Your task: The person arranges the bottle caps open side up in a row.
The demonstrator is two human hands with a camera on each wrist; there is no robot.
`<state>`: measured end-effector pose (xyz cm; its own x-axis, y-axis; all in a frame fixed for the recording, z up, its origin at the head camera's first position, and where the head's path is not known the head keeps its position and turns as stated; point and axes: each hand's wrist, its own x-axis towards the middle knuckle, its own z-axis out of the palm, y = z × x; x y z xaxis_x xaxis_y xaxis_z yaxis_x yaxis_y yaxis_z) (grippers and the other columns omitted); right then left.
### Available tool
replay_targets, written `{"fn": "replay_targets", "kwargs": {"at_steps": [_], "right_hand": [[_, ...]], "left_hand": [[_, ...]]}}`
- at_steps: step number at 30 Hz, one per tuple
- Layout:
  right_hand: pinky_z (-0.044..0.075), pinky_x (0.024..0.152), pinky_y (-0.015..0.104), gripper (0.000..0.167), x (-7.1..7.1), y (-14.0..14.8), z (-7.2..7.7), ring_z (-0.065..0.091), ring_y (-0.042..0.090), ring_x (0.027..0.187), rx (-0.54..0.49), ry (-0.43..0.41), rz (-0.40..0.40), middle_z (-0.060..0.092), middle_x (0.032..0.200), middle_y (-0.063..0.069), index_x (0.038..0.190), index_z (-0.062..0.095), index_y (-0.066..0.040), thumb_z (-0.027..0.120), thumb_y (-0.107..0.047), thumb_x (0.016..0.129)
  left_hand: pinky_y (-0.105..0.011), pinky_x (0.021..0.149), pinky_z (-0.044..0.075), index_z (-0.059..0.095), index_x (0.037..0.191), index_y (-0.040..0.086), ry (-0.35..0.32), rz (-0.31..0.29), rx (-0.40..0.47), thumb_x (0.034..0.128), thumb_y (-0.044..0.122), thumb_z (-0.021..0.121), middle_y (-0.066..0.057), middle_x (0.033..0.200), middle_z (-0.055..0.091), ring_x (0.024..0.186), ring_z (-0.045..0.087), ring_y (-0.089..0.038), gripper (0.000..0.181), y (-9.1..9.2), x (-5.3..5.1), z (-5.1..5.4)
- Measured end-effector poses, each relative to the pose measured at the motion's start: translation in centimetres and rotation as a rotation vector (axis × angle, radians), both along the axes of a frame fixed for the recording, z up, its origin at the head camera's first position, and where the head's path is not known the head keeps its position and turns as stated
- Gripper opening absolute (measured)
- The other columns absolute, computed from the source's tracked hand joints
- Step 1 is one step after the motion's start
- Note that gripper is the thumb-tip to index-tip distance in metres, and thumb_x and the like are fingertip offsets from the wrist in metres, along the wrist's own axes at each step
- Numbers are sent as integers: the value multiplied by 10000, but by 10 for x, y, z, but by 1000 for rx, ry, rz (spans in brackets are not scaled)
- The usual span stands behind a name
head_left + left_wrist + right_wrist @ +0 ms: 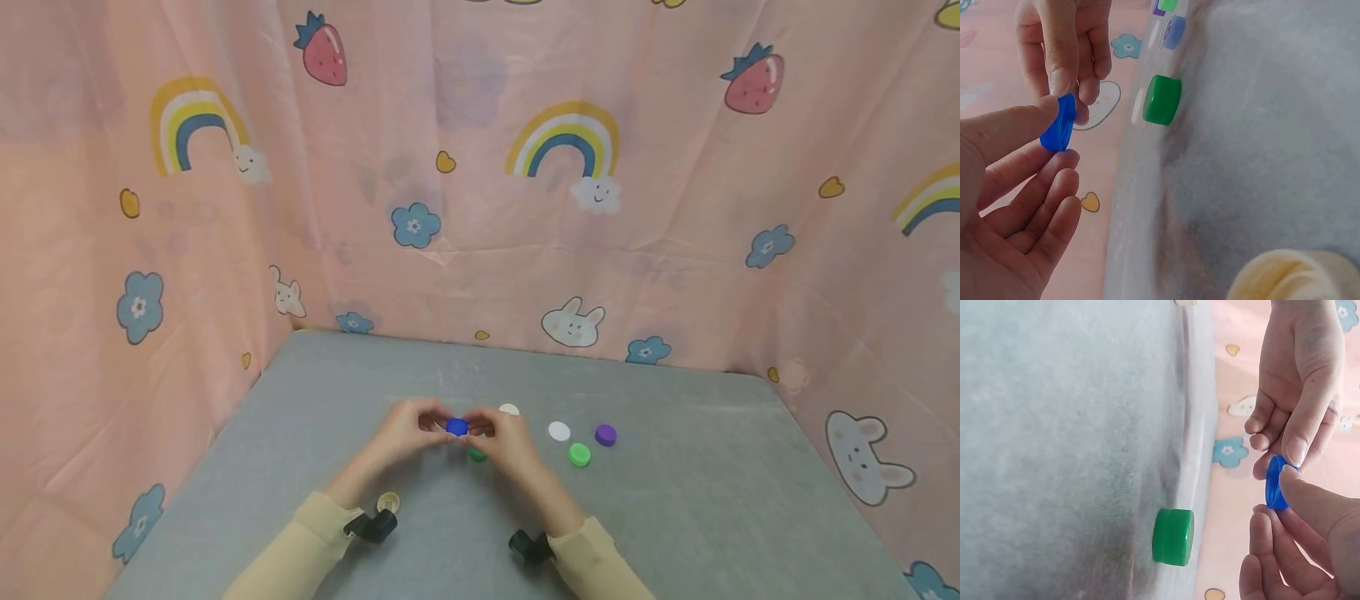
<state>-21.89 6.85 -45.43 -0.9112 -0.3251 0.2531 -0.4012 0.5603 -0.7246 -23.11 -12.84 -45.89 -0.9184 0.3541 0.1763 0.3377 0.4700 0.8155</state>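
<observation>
A blue bottle cap (457, 427) is held up above the grey table between both hands. My left hand (411, 429) pinches one side of it with thumb and fingers. From the other side, my right hand (510, 437) pinches the same blue cap. The left wrist view shows the cap (1058, 125) on edge, with the thumb of each hand on it. In the right wrist view its hollow inside (1277, 482) faces the camera partly. A dark green cap (478, 455) lies just below the hands, partly hidden by the right one.
On the table (720, 483), right of the hands, lie a white cap (558, 431), a light green cap (579, 455) and a purple cap (606, 435). Another white piece (509, 409) shows behind the right hand. A cream cap (388, 502) sits beside the left wrist. A patterned pink curtain (480, 283) surrounds the table.
</observation>
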Motion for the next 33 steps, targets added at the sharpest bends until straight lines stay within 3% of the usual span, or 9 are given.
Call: {"fn": "replay_targets", "kwargs": {"at_steps": [14, 20, 25, 33], "right_hand": [[561, 741, 301, 205, 20, 3, -8, 690, 161, 797, -48, -38, 70, 724, 918, 70, 989, 687, -57, 745, -147, 815], [558, 734, 272, 207, 26, 2, -9, 695, 155, 808, -36, -54, 85, 727, 928, 72, 996, 686, -61, 739, -155, 819], [555, 734, 274, 242, 30, 0, -9, 690, 149, 808, -24, -71, 97, 727, 927, 73, 1014, 682, -49, 737, -184, 821], [534, 730, 215, 252, 33, -1, -13, 690, 139, 819, -33, -74, 128, 728, 941, 64, 1034, 682, -51, 719, -207, 839]], "left_hand": [[-217, 645, 507, 709, 964, 115, -15, -54, 10, 790, 210, 774, -1, 856, 695, 717, 616, -83, 209, -4, 24, -4], [-223, 658, 517, 703, 976, 108, -14, -75, 25, 799, 216, 767, -1, 867, 693, 733, 619, -69, 217, -8, 30, -11], [-221, 644, 519, 703, 976, 103, -46, -71, 43, 810, 232, 756, -3, 860, 698, 722, 621, -45, 217, -11, 36, -15], [-224, 643, 521, 708, 956, 96, -44, -31, 54, 806, 245, 757, 8, 826, 697, 706, 616, -41, 217, -12, 45, -14]]}}
